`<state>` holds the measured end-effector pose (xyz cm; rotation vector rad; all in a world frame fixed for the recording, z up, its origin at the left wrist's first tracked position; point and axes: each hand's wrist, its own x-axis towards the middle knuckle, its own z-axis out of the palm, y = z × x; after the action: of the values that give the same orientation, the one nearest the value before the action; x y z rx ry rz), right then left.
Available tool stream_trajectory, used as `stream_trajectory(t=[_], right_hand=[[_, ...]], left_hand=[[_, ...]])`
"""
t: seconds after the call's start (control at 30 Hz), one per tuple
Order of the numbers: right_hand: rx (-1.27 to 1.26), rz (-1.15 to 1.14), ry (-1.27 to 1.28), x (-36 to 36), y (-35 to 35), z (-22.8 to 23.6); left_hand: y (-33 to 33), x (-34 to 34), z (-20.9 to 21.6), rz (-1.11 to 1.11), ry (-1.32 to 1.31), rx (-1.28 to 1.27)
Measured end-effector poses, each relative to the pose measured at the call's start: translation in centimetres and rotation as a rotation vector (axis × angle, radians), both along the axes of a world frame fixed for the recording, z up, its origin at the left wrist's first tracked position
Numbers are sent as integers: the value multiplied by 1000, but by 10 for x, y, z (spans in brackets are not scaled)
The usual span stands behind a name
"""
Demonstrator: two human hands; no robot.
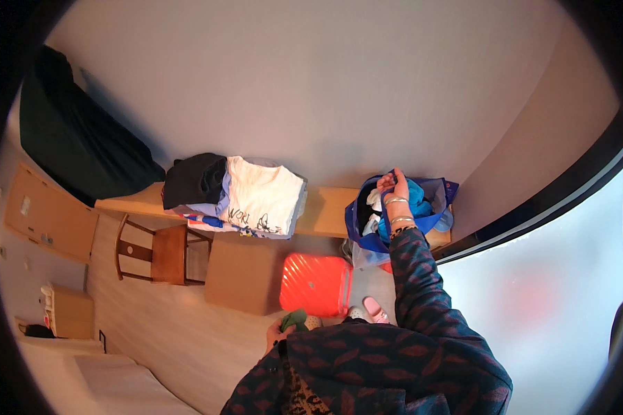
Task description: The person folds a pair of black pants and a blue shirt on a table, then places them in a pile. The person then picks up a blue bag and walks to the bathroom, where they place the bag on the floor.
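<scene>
My right arm reaches forward to a blue bag (436, 185) that stands at the right end of a wooden ledge. Its mouth is wide, and blue, white and dark clothes (417, 200) fill it. My right hand (393, 185), with bangles at the wrist, is closed at the bag's far rim and seems to grip a blue edge or strap there. Low and close to my body, my left hand (275, 335) is closed around a small dark green cloth (294, 319); most of that hand is hidden by my sleeve.
Folded clothes (263, 190) are stacked on the wooden ledge (325, 211) against the wall. Below stand a red suitcase (315, 283), a brown box (242, 273) and a wooden chair (167, 254). Pink slippers (375, 309) lie by my feet. A frosted glass panel (533, 297) rises at right.
</scene>
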<state>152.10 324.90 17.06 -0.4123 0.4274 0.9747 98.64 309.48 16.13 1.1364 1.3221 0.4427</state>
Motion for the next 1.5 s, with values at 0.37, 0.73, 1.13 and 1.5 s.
stream_trajectory(t=[0.37,0.73,1.13,1.5], right_hand=[[-460,108,-882,12,-76,66],[-172,474,-1370,-43,-110,155],[-193,1125,-1341,-203,-183,161],[-486,1161,-1776,-354,-229,83]], left_hand=[[-10,12,-3,-81,-39,215],[-12,6,3,38,55,430],[19,57,82,-374,62,436],[56,34,55,-947,-160,766]])
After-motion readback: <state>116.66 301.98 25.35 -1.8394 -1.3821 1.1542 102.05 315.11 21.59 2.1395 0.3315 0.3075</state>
